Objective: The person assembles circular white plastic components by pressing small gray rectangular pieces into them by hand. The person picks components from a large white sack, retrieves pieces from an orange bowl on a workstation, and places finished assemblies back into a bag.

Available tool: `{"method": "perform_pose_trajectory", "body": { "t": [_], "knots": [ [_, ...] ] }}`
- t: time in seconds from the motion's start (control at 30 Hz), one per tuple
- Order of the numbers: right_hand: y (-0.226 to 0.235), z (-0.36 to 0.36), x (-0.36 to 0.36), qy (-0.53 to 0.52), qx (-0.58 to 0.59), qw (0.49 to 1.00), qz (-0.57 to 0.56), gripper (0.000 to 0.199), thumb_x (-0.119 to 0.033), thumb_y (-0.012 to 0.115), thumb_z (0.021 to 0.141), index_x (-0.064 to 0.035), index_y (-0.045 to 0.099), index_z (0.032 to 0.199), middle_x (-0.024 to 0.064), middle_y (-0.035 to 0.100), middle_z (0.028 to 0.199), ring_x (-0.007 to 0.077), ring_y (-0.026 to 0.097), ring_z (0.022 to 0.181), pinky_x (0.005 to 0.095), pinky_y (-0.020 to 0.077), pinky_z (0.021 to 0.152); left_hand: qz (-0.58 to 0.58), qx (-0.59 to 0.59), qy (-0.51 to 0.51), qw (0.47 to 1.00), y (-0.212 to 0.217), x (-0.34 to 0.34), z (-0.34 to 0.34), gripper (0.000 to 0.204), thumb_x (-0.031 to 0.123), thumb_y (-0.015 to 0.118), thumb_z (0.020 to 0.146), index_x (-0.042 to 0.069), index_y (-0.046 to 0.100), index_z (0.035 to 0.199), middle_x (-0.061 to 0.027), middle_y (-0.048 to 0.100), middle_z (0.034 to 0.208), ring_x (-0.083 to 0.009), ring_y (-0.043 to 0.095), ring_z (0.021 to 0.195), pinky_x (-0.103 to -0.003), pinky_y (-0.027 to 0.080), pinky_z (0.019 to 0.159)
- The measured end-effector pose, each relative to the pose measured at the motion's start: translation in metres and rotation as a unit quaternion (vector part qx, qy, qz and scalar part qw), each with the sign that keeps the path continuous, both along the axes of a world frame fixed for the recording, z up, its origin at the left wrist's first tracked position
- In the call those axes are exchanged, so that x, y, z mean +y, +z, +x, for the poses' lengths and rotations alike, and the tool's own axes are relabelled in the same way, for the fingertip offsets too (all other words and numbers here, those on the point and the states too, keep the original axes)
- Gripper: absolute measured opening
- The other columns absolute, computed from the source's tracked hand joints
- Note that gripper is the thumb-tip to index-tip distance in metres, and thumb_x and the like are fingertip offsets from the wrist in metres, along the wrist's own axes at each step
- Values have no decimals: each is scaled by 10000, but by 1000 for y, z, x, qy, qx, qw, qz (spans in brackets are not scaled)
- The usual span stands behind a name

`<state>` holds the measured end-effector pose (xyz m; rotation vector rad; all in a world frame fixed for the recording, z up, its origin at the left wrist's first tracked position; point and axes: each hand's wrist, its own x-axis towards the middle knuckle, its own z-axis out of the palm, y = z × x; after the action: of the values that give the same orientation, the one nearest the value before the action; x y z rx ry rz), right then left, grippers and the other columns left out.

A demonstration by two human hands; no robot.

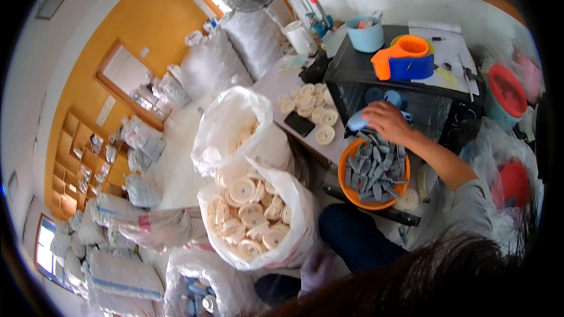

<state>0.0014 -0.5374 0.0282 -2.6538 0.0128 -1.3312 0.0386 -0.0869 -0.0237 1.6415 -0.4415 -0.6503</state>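
Note:
My right hand reaches in front of a black open-fronted box, its fingers closed over the edge of a light blue round piece. More blue round pieces lie just behind it in the box. Below my right forearm, an orange basin holds many grey-blue elongated plastic pieces. Low in the picture, beside my dark-trousered knee, a blurred pale purple shape looks like my left hand in a glove; its fingers cannot be made out.
Left of my knees stand white bags filled with cream round plastic parts. Cream discs and a black phone lie on the table. An orange-and-blue tape dispenser and a light blue tub top the box. Filled sacks crowd the far left.

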Motion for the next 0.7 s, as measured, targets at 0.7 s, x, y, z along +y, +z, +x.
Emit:
{"method": "perform_pose_trajectory", "body": {
  "t": [0.7],
  "knots": [
    [-50,-59,302,346,259,637,638,340,-133,677,868,-36,559,1171,61,609,924,117,603,760,255,479,610,-346,236,30,908,6,43,-33,696,78,555,839,50,256,1467,-151,446,1370,-300,439,1278,-458,356,1069]
  ]
}}
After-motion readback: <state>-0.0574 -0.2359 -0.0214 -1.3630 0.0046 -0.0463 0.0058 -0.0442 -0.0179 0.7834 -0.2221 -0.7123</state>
